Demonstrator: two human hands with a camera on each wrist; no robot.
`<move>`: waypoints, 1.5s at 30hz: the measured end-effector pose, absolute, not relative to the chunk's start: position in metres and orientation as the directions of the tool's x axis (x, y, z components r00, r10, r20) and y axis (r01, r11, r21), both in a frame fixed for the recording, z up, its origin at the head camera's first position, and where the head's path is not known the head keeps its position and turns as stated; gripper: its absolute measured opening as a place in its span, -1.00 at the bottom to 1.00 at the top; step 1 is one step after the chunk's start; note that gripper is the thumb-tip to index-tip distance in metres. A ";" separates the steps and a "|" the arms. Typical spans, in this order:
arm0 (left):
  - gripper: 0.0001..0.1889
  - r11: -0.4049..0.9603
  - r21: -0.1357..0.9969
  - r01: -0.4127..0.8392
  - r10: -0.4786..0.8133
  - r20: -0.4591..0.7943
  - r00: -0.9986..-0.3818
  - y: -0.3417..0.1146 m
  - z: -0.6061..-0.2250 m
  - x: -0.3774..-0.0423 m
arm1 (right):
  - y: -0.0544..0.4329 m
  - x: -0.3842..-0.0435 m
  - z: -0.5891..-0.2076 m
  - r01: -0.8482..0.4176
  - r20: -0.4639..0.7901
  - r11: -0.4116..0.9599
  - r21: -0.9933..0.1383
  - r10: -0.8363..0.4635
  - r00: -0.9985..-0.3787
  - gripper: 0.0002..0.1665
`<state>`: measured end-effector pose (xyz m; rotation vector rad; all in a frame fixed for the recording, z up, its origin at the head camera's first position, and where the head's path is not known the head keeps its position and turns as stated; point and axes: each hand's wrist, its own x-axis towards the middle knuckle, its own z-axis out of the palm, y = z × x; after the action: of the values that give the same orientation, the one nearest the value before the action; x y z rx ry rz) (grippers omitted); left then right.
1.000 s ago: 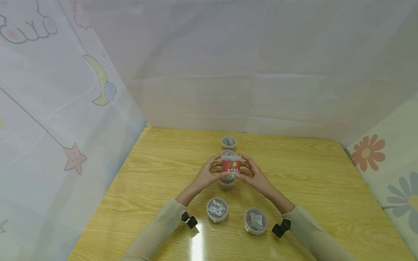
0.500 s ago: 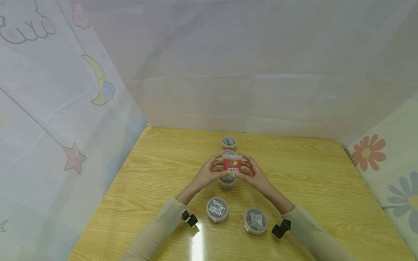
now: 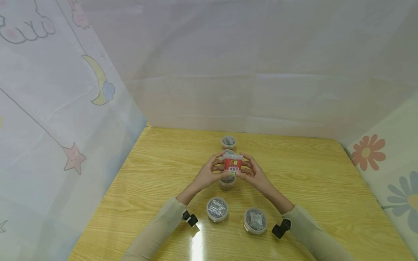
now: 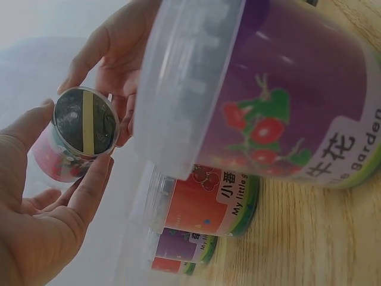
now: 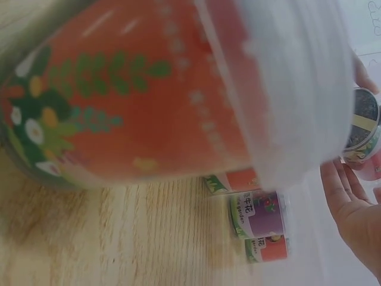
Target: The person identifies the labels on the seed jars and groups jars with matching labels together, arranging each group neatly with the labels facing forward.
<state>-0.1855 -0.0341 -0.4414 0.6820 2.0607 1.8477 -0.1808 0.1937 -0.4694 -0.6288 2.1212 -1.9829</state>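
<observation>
Both hands hold up a small red plastic tub (image 3: 233, 165) with a translucent lid and a flower label facing the head camera. My left hand (image 3: 209, 175) pinches its left side between thumb and fingers, while my right hand (image 3: 254, 175) grips the right side. From the left wrist, the dark base of the held tub (image 4: 86, 122) shows, crossed by a yellow strip. Behind and below it, similar lidded tubs stand in a line: a far tub (image 3: 228, 142), a middle tub (image 3: 227, 152) partly hidden, and a closer tub (image 3: 226, 184).
Nearer the person stand a left tub (image 3: 217, 209) and a right tub (image 3: 255, 221), both with grey packets under clear lids. A purple tub (image 4: 286, 107) looms in the left wrist view, an orange one (image 5: 137, 101) in the right. Patterned cloth walls (image 3: 202, 98) border the wooden table (image 3: 156, 163).
The held red tub has shifted very slightly to the right and its label is a little more squarely in view. Both hands stay almost still; the standing tubs have not moved.
</observation>
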 end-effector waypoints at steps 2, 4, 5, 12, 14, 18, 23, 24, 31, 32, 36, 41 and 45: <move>-0.21 0.065 0.986 0.153 0.520 0.098 -0.849 -0.034 -0.444 -0.187 | 0.194 -0.181 -0.470 -0.186 0.156 0.034 -0.982 -0.410 -0.898 -0.17; -0.20 0.062 0.986 0.154 0.510 0.101 -0.854 -0.033 -0.451 -0.192 | 0.194 -0.182 -0.470 -0.180 0.149 0.038 -0.983 -0.407 -0.901 -0.18; -0.20 0.062 0.986 0.158 0.506 0.105 -0.856 -0.032 -0.455 -0.194 | 0.195 -0.183 -0.470 -0.178 0.146 0.042 -0.983 -0.405 -0.903 -0.18; -0.17 0.111 0.976 0.187 0.483 0.111 -0.868 -0.027 -0.469 -0.205 | 0.199 -0.188 -0.473 -0.179 0.140 0.066 -0.982 -0.388 -0.911 -0.18; -0.16 0.122 0.976 0.183 0.477 0.104 -0.873 -0.026 -0.468 -0.205 | 0.200 -0.190 -0.474 -0.185 0.144 0.069 -0.980 -0.389 -0.910 -0.18; -0.14 0.152 0.970 0.190 0.467 0.099 -0.879 -0.025 -0.466 -0.207 | 0.202 -0.195 -0.476 -0.197 0.154 0.074 -0.978 -0.389 -0.908 -0.16; -0.14 0.171 0.964 0.204 0.463 0.104 -0.880 -0.023 -0.465 -0.211 | 0.204 -0.200 -0.475 -0.217 0.170 0.079 -0.973 -0.389 -0.905 -0.14; -0.14 0.173 0.964 0.203 0.462 0.102 -0.881 -0.023 -0.465 -0.212 | 0.204 -0.201 -0.475 -0.218 0.170 0.082 -0.973 -0.387 -0.906 -0.14; -0.14 0.207 0.956 0.210 0.448 0.098 -0.889 -0.020 -0.465 -0.215 | 0.206 -0.204 -0.476 -0.226 0.176 0.087 -0.970 -0.388 -0.905 -0.14; -0.14 0.213 0.954 0.213 0.447 0.099 -0.889 -0.019 -0.465 -0.216 | 0.206 -0.205 -0.476 -0.224 0.173 0.090 -0.971 -0.388 -0.905 -0.14; -0.14 0.228 0.946 0.229 0.450 0.106 -0.887 -0.018 -0.466 -0.218 | 0.207 -0.206 -0.475 -0.209 0.157 0.100 -0.973 -0.381 -0.911 -0.13; -0.15 0.246 0.940 0.236 0.456 0.103 -0.884 -0.015 -0.465 -0.222 | 0.210 -0.209 -0.474 -0.201 0.146 0.115 -0.973 -0.372 -0.917 -0.13; -0.15 0.237 0.937 0.255 0.465 0.122 -0.877 -0.012 -0.465 -0.227 | 0.212 -0.211 -0.475 -0.209 0.156 0.106 -0.972 -0.372 -0.915 -0.13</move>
<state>-0.2267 -0.0118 -0.4652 0.6849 2.3206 1.7028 -0.2114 0.2122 -0.4750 -0.5911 2.2377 -1.9307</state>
